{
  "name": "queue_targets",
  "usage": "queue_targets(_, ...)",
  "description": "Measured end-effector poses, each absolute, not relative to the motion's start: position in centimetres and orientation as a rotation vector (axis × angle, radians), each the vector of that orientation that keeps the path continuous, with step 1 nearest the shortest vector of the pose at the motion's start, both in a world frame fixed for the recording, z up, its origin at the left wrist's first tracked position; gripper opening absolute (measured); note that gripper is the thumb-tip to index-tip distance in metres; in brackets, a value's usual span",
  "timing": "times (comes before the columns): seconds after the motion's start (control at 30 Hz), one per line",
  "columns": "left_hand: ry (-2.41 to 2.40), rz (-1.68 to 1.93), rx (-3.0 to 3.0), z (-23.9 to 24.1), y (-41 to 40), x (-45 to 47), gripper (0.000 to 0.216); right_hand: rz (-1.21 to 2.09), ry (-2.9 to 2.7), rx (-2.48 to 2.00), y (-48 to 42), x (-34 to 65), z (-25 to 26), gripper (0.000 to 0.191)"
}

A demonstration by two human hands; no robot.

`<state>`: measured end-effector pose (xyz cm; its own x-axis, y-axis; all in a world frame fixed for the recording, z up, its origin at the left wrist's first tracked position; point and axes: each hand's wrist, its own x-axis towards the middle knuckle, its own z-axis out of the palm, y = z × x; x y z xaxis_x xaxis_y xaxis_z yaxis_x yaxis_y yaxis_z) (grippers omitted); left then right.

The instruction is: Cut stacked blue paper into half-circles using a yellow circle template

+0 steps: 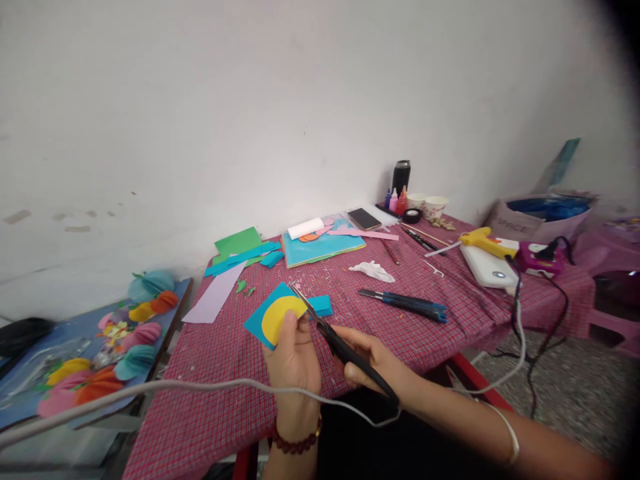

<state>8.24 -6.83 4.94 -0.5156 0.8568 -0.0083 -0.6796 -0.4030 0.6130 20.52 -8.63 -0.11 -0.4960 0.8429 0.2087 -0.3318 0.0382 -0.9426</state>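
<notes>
The tabletop (210, 373), covered with a red checked cloth, stands against a pale wall (200, 100) marked by small scuffed patches at the left. Above its near part, the left hand (295, 357) pinches a blue paper (257, 325) with a rounded yellow paper (275, 321) lying over it, thumb on the yellow. The right hand (377, 357) is closed around black-handled scissors (345, 347), their blades at the papers' right edge; whether they are biting in, I cannot tell. Tiny scraps speckle the cloth beyond. A lilac strip (215, 293) and a green sheet (239, 243) lie on the left, a stack of coloured sheets (325, 252) at the back, and two box cutters (405, 305) right of centre. Near the right end a yellow glue gun (483, 241) rests by a white device (487, 267). To the left, folded paper shapes (137, 335) crowd a blue surface (183, 293); to the right, a pink stool (615, 327) stands on a speckled grey floor (575, 380).
</notes>
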Motion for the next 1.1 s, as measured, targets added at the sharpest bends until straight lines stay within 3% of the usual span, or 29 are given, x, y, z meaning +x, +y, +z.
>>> queue_targets(0.97,0.715,1.902,0.326,4.7,-6.9,8.1,0.007,1.694,-1.309,-0.601,-9.1,20.3,-0.4,0.074)
queue_targets(1.1,0.691,1.842,0.329,4.6,-7.0,7.7,0.006,1.739,-1.389,-0.5,-9.0,21.4,0.6,0.068)
